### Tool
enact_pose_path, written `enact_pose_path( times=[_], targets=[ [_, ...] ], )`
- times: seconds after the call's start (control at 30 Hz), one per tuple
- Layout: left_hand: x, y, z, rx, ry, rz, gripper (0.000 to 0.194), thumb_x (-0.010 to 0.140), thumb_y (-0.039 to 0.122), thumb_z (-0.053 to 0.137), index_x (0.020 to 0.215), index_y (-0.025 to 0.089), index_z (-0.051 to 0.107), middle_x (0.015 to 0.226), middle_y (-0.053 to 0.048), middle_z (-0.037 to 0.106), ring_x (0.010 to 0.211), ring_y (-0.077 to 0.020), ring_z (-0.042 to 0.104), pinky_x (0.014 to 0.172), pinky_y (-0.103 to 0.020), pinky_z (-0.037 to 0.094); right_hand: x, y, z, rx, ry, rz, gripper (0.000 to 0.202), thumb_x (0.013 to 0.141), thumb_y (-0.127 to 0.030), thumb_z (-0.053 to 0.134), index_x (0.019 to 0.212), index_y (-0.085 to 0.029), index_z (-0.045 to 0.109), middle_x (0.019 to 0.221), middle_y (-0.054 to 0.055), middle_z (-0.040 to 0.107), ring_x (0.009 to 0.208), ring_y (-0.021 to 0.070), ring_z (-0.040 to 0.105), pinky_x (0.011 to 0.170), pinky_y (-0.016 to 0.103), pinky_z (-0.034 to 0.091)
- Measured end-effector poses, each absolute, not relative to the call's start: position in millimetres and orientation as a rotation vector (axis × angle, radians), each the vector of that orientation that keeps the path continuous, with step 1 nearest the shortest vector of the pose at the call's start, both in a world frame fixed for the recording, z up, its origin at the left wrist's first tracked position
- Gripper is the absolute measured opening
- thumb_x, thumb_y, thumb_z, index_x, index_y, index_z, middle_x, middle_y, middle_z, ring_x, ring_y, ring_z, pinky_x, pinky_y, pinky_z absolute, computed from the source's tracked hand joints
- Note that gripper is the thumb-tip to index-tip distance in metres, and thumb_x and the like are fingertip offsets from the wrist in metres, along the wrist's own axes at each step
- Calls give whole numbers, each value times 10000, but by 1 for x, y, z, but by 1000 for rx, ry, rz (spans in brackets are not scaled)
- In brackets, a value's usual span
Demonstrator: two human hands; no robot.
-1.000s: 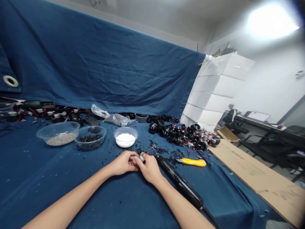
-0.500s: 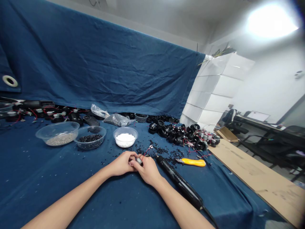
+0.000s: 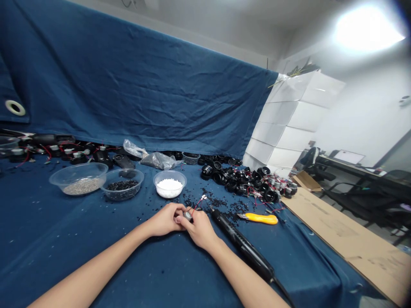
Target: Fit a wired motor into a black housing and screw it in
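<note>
My left hand [image 3: 166, 220] and my right hand [image 3: 201, 229] meet over the blue cloth, both closed around a small silvery motor [image 3: 188, 216]. Thin red and dark wires [image 3: 198, 204] rise from it to a small white connector [image 3: 204, 197]. Fingers cover most of the motor, so whatever it sits in or against is hidden. Right of my hands lies a black electric screwdriver [image 3: 244, 246], its tip pointing towards them. Beyond it rests a yellow utility knife [image 3: 260, 218]. Small black bits [image 3: 221, 202] are scattered just past my fingers.
Clear bowls hold white pieces [image 3: 169, 185], black pieces [image 3: 122, 185] and small metallic pieces [image 3: 84, 186]. A heap of black round housings [image 3: 234, 179] with wires lies back right, before stacked white boxes [image 3: 274, 124]. Plastic bags [image 3: 159, 161] lie at the back; cardboard [image 3: 349, 231] borders the right.
Both hands keep nearly the same place and grip on the motor. The whole view has shifted very slightly; nothing else has visibly moved.
</note>
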State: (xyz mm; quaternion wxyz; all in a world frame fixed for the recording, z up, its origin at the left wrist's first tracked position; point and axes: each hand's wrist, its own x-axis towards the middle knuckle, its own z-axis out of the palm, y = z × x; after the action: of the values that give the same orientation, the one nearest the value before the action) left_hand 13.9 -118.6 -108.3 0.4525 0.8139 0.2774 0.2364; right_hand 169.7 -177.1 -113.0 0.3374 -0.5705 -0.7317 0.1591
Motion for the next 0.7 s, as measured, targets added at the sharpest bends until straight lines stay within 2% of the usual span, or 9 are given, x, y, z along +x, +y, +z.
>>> enact_pose_path(
  times=[0.27, 0.7],
  targets=[
    [14, -118, -108, 2026, 675, 589, 248, 664, 191, 676, 887, 101, 616, 721, 4, 601, 651, -128, 507, 591, -212, 369, 168, -178, -113, -1464, -1905, 415, 251, 885, -408, 572, 932, -189, 685, 698, 2, 649, 606, 135, 531, 574, 210, 311],
    [13, -117, -109, 2007, 624, 567, 244, 674, 172, 649, 907, 108, 615, 847, -41, 678, 760, -175, 593, 657, -231, 432, 166, -181, -109, -1454, -1928, 463, 266, 883, -416, 577, 1010, -207, 681, 781, 15, 698, 656, 153, 603, 629, 210, 382]
  ],
)
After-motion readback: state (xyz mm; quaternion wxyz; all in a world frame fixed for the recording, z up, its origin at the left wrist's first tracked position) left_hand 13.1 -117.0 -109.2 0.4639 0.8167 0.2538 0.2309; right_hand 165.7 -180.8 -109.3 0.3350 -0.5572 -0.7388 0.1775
